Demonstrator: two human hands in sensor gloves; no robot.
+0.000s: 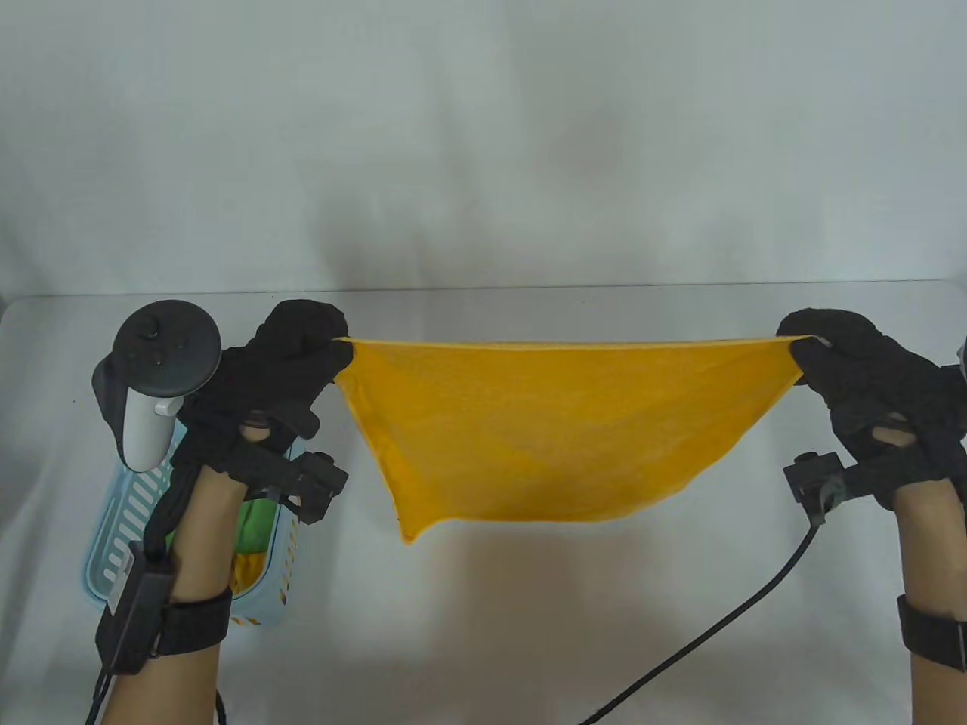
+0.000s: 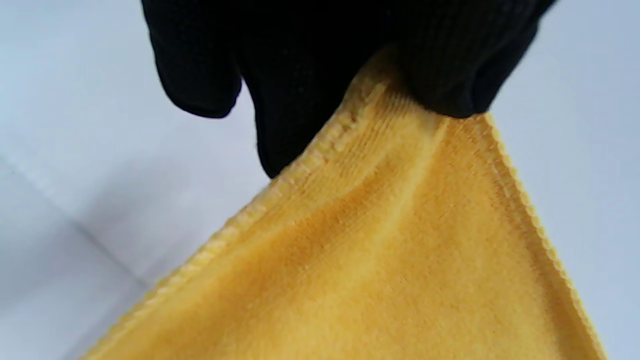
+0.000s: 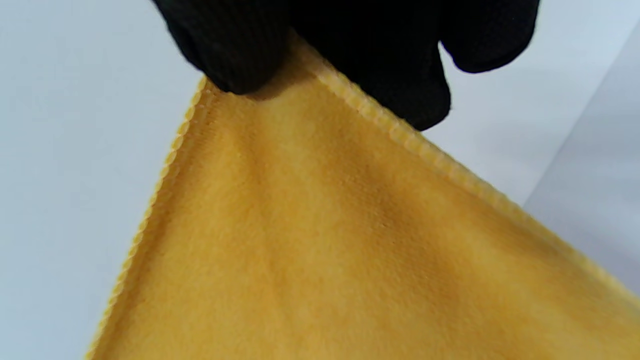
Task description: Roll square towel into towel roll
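The black-gloved left hand pinches one top corner of the square yellow-orange terry towel. The towel stretches taut rightward from that hand, sagging below both, to the black-gloved right hand, which pinches the opposite corner.

One yellow towel hangs stretched in the air. Two gloved hands are up, the left and the right, each pinching one top corner. One tracker shows in full, by the left hand. One pale blue slotted basket sits on the one worktop, and one black cable trails across it.
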